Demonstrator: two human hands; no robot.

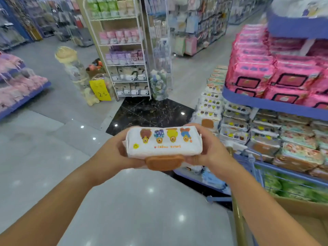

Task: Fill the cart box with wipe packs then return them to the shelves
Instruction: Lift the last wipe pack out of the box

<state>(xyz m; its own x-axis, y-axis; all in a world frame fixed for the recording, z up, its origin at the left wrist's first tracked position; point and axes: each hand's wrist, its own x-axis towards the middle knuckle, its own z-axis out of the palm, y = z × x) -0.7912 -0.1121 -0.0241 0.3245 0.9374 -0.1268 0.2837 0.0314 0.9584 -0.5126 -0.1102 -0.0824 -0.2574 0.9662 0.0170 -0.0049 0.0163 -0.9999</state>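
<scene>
Gripping wipe pack (164, 142): left hand (113, 151), right hand (207, 148) | cart (248, 167) cropped | shelves (266, 103) blurred

Glossy grey floor (44, 139), white wire rack (124, 50)

The wipe pack (164, 142) was white, printed with four cartoon bears in brown, blue, yellow and orange, and had a brown lid (164, 162). The shelf packs (255, 75) were pink with dark-framed panels, on a periwinkle-blue shelf edge (266, 103). The floor (53, 139) was glossy pale grey with one black, gold-veined slab (150, 112). The sign (100, 90) was yellow.
</scene>
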